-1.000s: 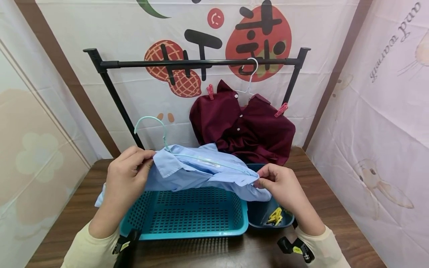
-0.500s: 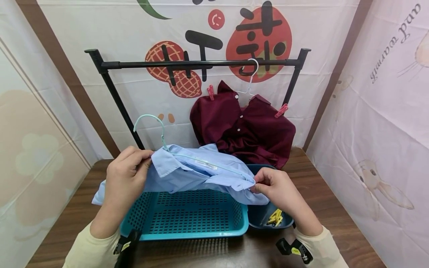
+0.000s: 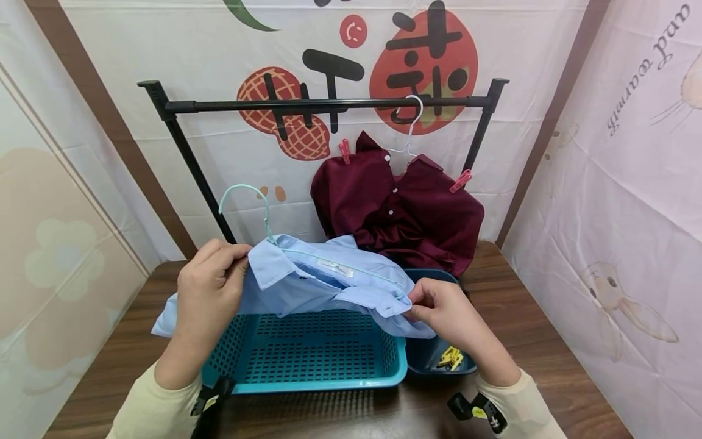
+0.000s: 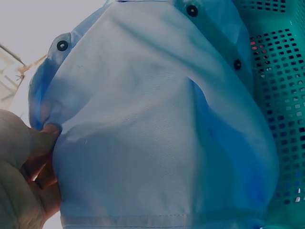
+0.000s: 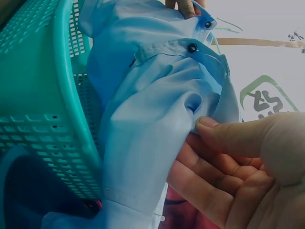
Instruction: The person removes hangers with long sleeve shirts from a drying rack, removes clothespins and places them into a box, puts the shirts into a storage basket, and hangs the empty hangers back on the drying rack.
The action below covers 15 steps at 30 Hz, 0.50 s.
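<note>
Blue shirt (image 3: 285, 292), centre frame, left hand (image 3: 211, 289) and right hand (image 3: 444, 310) pinching opposite sides; best to seat the hanger (image 3: 267, 221) evenly inside.

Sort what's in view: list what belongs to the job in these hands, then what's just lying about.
In the job:
- light blue shirt, pinched by left hand and right hand
- mint hanger, at its collar

Apparently not in use:
- teal basket
- yellow clips in dark blue bin
- maroon shirt on black rack
</note>
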### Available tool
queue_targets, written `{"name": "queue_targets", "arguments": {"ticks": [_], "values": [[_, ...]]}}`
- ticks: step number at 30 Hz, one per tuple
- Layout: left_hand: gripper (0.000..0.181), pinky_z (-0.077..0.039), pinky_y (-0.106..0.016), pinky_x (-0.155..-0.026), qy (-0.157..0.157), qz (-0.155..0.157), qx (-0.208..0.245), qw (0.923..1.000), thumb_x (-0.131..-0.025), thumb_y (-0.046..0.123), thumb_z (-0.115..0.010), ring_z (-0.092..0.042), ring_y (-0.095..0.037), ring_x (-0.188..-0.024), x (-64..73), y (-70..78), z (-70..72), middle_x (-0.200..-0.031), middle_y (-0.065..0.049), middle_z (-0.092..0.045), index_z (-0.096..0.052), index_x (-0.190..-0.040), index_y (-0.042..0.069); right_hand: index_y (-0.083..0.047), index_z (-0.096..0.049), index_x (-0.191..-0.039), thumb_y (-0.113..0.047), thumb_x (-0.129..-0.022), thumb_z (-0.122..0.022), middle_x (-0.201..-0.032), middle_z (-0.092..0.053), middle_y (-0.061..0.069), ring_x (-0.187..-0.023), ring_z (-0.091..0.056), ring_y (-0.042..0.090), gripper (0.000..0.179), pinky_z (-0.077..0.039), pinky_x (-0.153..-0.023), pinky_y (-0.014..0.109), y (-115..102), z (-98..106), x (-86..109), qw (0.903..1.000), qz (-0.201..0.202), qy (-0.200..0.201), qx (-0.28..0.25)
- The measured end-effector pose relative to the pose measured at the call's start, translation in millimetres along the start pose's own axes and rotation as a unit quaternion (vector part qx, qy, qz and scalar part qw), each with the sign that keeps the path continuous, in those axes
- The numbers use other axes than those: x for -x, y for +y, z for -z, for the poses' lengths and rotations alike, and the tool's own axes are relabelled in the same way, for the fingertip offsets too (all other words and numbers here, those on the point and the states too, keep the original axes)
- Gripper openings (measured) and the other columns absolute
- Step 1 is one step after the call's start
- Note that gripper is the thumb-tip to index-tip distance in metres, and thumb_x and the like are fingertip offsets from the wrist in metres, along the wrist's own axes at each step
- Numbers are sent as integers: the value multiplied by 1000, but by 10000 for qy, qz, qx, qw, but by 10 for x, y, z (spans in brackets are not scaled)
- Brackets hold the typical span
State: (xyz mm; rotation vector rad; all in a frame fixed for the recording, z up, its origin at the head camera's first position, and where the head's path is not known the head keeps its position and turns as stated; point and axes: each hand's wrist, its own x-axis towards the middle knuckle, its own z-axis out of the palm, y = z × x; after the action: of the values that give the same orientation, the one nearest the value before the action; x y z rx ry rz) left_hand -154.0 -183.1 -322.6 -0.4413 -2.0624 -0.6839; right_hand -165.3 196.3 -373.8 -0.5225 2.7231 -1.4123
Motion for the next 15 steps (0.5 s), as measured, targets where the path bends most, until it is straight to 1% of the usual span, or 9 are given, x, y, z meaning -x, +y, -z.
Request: {"name": "queue_targets", "arguments": {"ticks": [4,10,15], "values": [[9,-40,-6,-72,-71,111,12,9999,-94,0,-70,-60,-13,-80,6,17,-16,-89,-8,-67,-78,-99,1,-16,-72,-89,-7,-93,-75,-81,-71,-5,-69,-61,15,10,-54,-61,28,-11,-31,-1,10000,26,24,4],[8,-39,-9,-68,62,118,121,9998,-93,-3,-71,-58,-14,-76,-4,42,-58,-86,-8,-67,-78,-96,0,-15,-71,-89,-9,-93,-75,-80,-72,-3,-68,-60,14,8,-52,-59,27,-24,-87,-3,9999,103,-26,-74],[8,-38,-11,-66,132,160,170,9996,-93,-2,-71,-55,-11,-75,-2,49,-64,-86,-8,-67,-78,-96,0,-15,-72,-87,-9,-92,-77,-78,-71,-4,-69,-59,14,8,-51,-60,26,-18,-141,-19,9998,76,128,-123]]}}
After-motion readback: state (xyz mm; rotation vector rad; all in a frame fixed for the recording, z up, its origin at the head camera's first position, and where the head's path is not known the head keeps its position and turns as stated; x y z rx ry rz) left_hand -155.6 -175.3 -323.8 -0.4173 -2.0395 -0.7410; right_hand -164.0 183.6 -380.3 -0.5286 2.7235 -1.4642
